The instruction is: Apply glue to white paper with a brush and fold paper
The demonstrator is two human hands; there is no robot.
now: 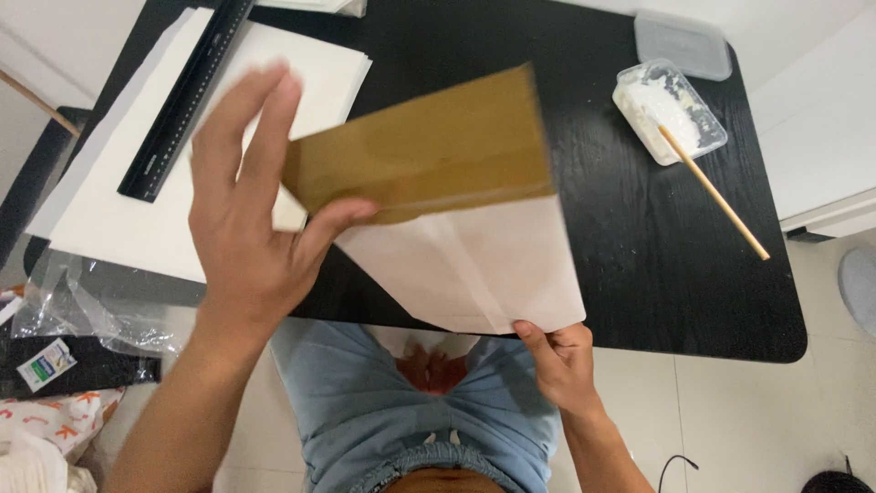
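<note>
Above the black table (639,265), seen from the head camera: left hand (246,228) raised, fingers (260,110) pressed together and stretched flat behind a folded paper piece (456,210), thumb clamped over its near edge, so pinching it between thumb and fingers. Brown upper half and white lower half on that paper piece, tilted, held clear of the table. Right hand (561,361) low at the near table edge, fingers curled, thumb and fingertips nipping the white bottom corner of the same piece.

Behind the left fingers, touching the table: stack of white sheets (119,210), with a long black ruler (187,96) lying slantwise on top. Well apart, beyond the right fingers toward the far right: clear plastic tub (671,110) of white paste, thin wooden stick (716,194) resting in it and slanting out over the table. Just beyond that tub, a grey lid (683,47). Left of the left wrist, off the table: crumpled clear plastic wrap (82,315) and a small carton (46,363). Below both hands: blue shorts (365,402) over pale floor tiles (730,420).
</note>
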